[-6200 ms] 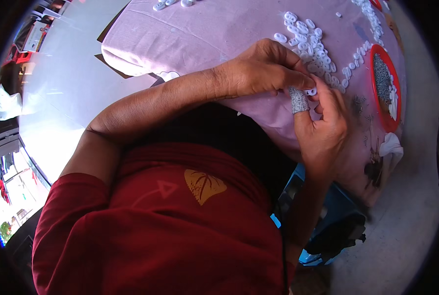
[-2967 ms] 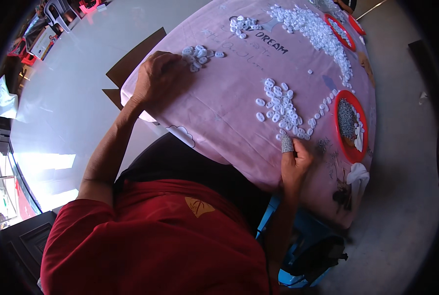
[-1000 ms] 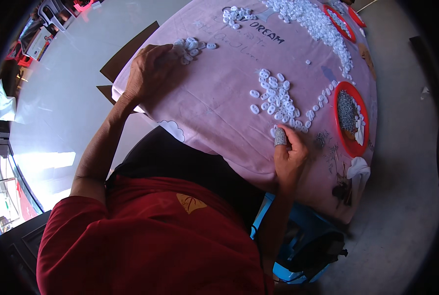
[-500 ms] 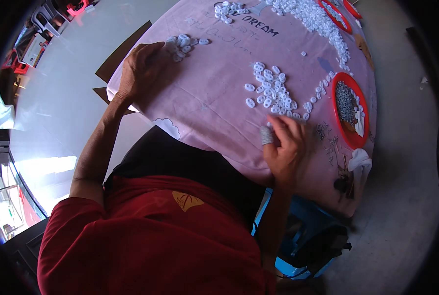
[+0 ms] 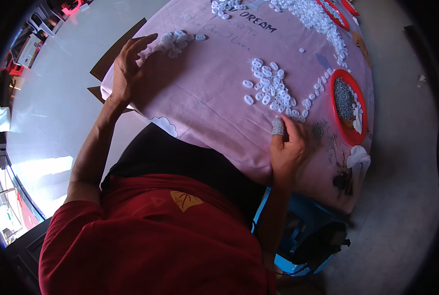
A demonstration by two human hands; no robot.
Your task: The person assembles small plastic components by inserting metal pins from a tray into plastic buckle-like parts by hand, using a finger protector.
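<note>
1. Head view, left hand (image 5: pixel 128 63): thumb and fingers parted fairly wide; no piece visible between them
2. Left pile (image 5: pixel 173 43) of white two-hole ovals lies on the worktop (image 5: pixel 209 78), just to the right of the left fingertips; contact cannot be told, pieces blurred
3. Right hand (image 5: pixel 289 147), grey wrap (image 5: pixel 277 126) on the thumb: thumb and forefinger close together; whether a piece sits between them cannot be told
4. Key relation: central cluster (image 5: pixel 269 86) lies beyond the right fingertips, its lower end just past them; right hand clearly nearer than left
5. Cluster's long axis slants from far left to near right; single ovals point various ways
6. Red bowl (image 5: pixel 351 140) stands to the right of the right hand, apart from it
</note>
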